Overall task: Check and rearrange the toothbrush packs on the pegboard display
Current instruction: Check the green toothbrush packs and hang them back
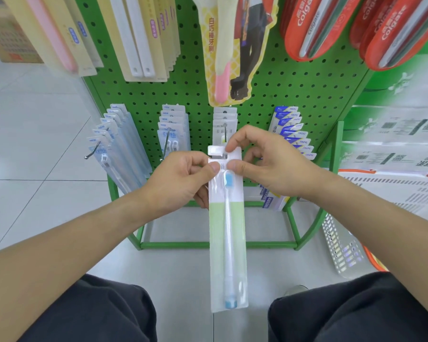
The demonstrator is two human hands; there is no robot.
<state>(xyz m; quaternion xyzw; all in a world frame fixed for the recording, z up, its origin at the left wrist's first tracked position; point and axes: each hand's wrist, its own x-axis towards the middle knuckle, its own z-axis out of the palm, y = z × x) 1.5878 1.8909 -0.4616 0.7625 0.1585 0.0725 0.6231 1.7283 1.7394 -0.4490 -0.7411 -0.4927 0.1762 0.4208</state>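
The toothbrush pack (227, 230) hangs at frame centre, long axis vertical, its hang-tab end up just below the peg (224, 130). Left hand (181, 183) and right hand (269, 166) both pinch that top end; the right grip sits nearer the peg.

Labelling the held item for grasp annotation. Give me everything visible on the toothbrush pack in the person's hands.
The toothbrush pack is a long, narrow, flat card in clear plastic, white at the top and bottom with a pale green band between. Inside lies one toothbrush, white handle, blue bristles up, blue end cap down. It hangs roughly upright in front of the pegboard, off any hook. The left hand and right hand both pinch its top edge, where a small white tab sticks out leftward. Nothing else touches it.
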